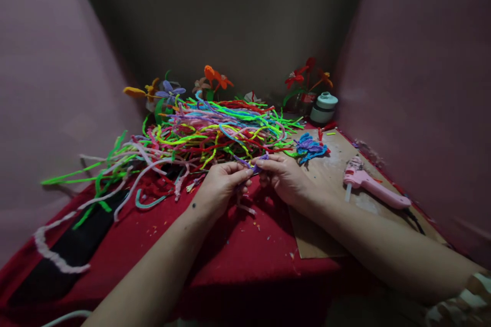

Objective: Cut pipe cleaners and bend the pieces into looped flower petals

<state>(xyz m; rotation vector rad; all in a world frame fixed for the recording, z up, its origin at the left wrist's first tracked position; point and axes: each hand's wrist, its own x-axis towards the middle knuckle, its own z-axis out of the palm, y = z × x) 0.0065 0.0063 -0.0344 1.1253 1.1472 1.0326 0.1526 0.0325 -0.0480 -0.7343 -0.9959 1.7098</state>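
My left hand (pixel 224 184) and my right hand (pixel 284 176) meet near the middle, above the red cloth (pixel 245 245). Between their fingertips is a purple pipe cleaner piece (pixel 256 166), bent and partly hidden by the fingers. Both hands are pinched on it. Just behind them lies a big tangled pile of coloured pipe cleaners (pixel 226 133). A blue and purple pipe cleaner flower (pixel 310 147) rests to the right of my right hand, on a brown board (pixel 322 240).
On the board at right lies a pink glue gun (pixel 372 184). Pipe cleaner flowers (pixel 169 91) stand along the back, with a pale green bottle (pixel 324 107) at back right. A black flat item (pixel 65 260) lies at left under a pale twisted strand (pixel 49 253).
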